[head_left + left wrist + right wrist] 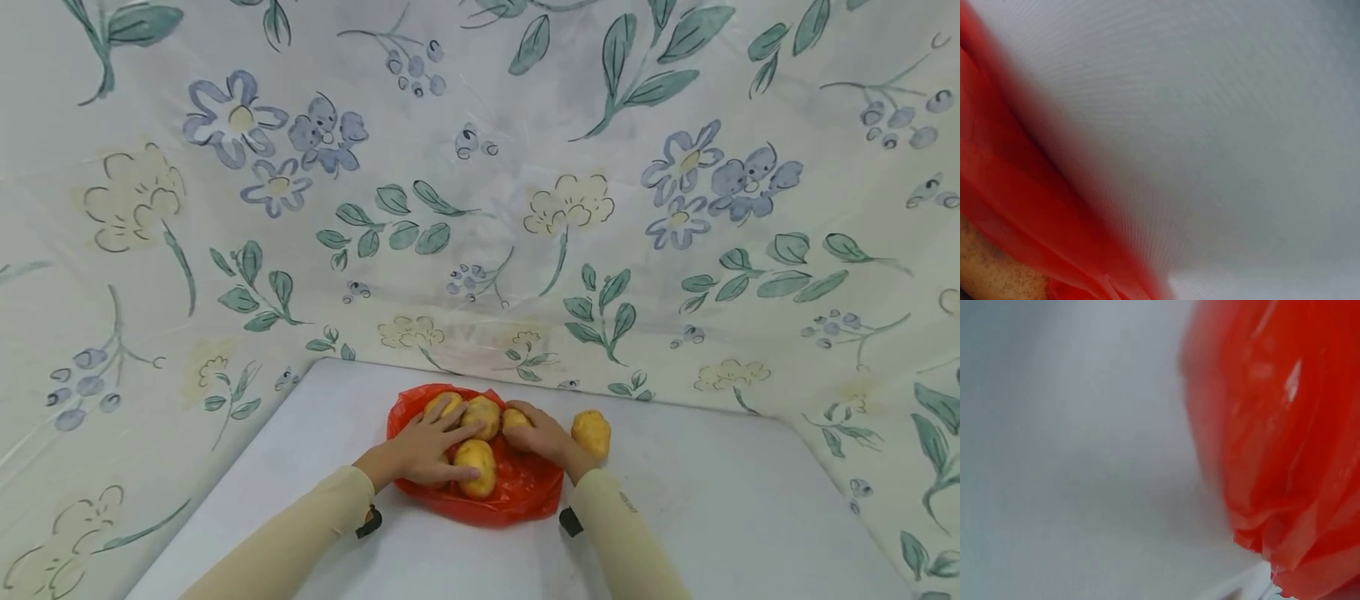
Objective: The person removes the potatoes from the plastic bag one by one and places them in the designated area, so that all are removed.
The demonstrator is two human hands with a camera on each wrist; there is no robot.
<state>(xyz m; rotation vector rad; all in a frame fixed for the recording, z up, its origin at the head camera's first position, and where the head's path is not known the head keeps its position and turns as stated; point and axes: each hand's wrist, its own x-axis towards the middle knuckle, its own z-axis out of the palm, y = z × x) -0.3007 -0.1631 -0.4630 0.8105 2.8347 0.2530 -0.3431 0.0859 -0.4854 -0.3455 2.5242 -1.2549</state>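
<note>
A red plastic bag (517,496) lies spread on the table with several potatoes on it. My left hand (422,450) rests over them, fingers spread and fairly straight, touching a potato (482,418) at the back and another potato (478,468) in front. On the bag's right side, my right hand (546,435) curls its fingers round a smaller potato (516,418). The left wrist view catches the bag's edge (1029,181) and part of a potato (997,269). Only crumpled red plastic (1291,444) and table appear in the right wrist view; neither wrist view shows a hand.
Just right of the bag, a single potato (592,433) sits on the white table (720,500). A floral cloth (480,250) hangs behind the table and along its sides.
</note>
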